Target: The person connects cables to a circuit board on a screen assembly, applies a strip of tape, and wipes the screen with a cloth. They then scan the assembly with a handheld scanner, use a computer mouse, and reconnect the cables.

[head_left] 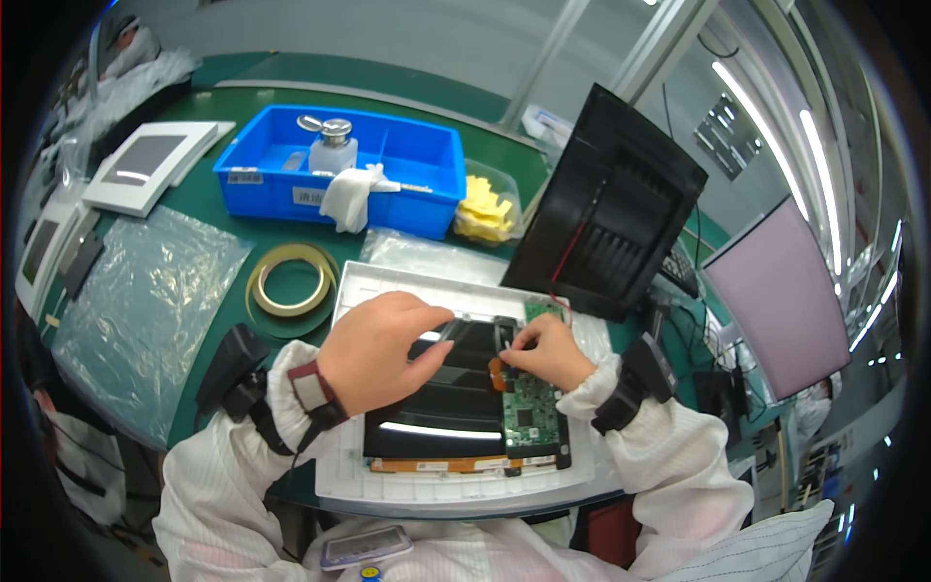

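Note:
A white plastic housing (339, 475) lies in front of me, with a dark glossy display panel (436, 403) in it. Along the panel's right side runs a green circuit board (529, 417), with an orange flat cable (497, 374) at its left edge. My left hand (378, 354) is over the panel's upper left part, thumb and forefinger apart, with nothing seen between them. Above the orange cable, the fingers of my right hand (546, 354) are pinched together at a small dark part (504, 335). What sits between those fingertips is too small to make out.
Behind the housing stands a blue bin (262, 199) with a pump bottle (333, 150) and white cloth (351, 197). Yellow pieces (485, 209) fill a clear box beside it. Tape (260, 281) and plastic film (145, 310) lie left. A black cover (611, 213) and monitor (781, 301) stand right.

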The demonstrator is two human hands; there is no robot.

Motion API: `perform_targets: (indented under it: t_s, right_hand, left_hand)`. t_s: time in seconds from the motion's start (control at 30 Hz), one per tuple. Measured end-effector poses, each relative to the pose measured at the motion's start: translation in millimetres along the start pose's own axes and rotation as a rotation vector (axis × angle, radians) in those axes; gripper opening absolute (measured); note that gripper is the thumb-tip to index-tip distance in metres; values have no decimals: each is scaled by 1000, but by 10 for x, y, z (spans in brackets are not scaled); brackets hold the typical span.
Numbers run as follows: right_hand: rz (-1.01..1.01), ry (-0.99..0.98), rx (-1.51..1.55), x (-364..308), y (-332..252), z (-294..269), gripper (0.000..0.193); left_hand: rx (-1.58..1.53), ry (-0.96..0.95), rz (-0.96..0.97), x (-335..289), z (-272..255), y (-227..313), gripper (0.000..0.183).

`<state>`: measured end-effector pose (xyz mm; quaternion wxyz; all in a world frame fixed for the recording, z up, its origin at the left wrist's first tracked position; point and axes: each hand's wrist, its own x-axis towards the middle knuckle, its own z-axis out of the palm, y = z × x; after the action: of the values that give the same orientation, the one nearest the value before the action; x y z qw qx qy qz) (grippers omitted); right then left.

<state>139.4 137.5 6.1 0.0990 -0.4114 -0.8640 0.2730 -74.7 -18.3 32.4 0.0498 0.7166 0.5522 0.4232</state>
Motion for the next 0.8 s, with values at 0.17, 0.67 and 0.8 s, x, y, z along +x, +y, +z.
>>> perform_targets:
  t_s: [0.17,0.67,0.8]
  right_hand:
    - [-57,5,84,5,85,74,19]
    - [5,-7,362,-116,-50,45,15]
    - [54,-22,483,-137,-45,11,15]
  left_hand:
    - [-2,-60,-38,90,252,-80,22]
    - [-189,-280,-194,365,700,-208,12]
    - [-211,-308,-162,373,781,-180,11]
